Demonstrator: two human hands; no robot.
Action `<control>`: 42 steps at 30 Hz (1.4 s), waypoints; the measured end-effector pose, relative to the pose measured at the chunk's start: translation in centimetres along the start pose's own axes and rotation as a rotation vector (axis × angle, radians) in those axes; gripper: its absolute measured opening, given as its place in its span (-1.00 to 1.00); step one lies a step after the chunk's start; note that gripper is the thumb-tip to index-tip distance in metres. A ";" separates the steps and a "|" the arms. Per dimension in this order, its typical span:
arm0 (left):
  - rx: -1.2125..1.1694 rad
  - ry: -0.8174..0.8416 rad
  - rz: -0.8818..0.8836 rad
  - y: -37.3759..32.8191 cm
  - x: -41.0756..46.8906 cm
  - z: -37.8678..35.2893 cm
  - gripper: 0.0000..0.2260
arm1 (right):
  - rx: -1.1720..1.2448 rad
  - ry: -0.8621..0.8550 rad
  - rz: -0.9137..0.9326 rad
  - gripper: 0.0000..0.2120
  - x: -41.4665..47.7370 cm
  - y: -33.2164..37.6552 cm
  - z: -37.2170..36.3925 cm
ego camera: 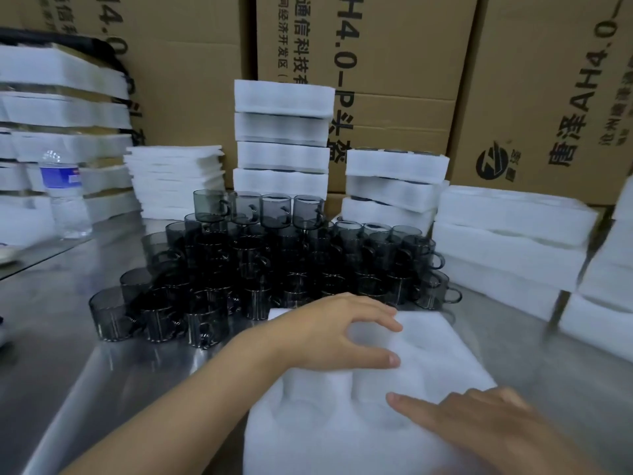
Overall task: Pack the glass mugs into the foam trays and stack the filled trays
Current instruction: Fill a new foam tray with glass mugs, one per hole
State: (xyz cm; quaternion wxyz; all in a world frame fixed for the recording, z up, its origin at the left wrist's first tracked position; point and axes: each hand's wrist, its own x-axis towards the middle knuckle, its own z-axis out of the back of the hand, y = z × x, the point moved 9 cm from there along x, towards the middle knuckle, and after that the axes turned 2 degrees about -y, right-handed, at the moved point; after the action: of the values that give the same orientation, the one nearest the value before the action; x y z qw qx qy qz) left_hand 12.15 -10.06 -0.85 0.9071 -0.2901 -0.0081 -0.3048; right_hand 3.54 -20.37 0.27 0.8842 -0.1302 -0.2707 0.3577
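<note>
Steel bench [68, 365]: left hand [329, 330] and right hand [479, 419] lie flat, uncurled, on the soft foam tray [431, 347]. Beyond them, fragile, slick glass mugs [239, 262], probably best gripped round the body.

Warehouse packing station: stacked cardboard cartons [359, 80] behind steel table [85, 337].

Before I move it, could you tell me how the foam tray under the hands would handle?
The foam tray looks airy and empty, so probably very light. Its soft moulded pockets suggest it may flex if lifted by one edge. On the shiny steel table, it would likely slide easily under the left hand and right hand.
</note>
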 end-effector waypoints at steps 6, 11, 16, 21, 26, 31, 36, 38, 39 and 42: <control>0.042 0.011 -0.026 -0.3 -0.1 0.0 -0.59 | 0.856 0.091 -0.235 -0.45 2.4 -2.8 0.3; 0.033 0.013 -0.022 -0.3 -0.1 0.1 -0.59 | 0.827 -0.270 -0.346 -0.73 8.7 -6.1 2.9; 0.009 0.020 -0.009 0.1 -0.2 0.1 -0.60 | 0.664 -0.207 -0.362 -0.91 16.1 -8.0 0.7; -0.007 0.027 0.004 0.4 -0.2 0.0 -0.59 | 0.642 -0.072 -0.377 -0.52 22.6 -10.1 -3.0; -0.031 0.010 -0.010 0.4 -0.1 0.0 -0.59 | 0.552 0.051 -0.395 -0.45 25.5 -9.6 -6.8; -0.052 0.012 -0.013 0.3 -0.2 0.1 -0.58 | 0.437 0.042 -0.452 -0.54 25.8 -9.4 -8.4; -0.055 0.019 -0.010 0.2 -0.1 0.1 -0.60 | 0.425 -0.108 -0.472 -0.78 25.1 -9.8 -7.2; -0.069 0.014 -0.007 0.3 -0.2 0.2 -0.62 | 0.419 -0.148 -0.488 -0.80 24.5 -9.9 -6.6; -0.085 0.013 -0.002 0.3 -0.2 0.3 -0.63 | 0.457 -0.178 -0.502 -0.81 24.1 -10.0 -6.1; -0.174 -0.018 0.027 0.6 -0.1 0.6 -0.68 | 0.650 -0.258 -0.527 -0.85 22.6 -10.0 -4.4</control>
State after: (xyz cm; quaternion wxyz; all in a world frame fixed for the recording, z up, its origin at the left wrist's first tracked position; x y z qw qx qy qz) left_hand 12.50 -9.26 -0.72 0.8823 -0.3708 0.0143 -0.2896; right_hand 25.21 -11.79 9.59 0.8992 0.2742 -0.2764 0.1999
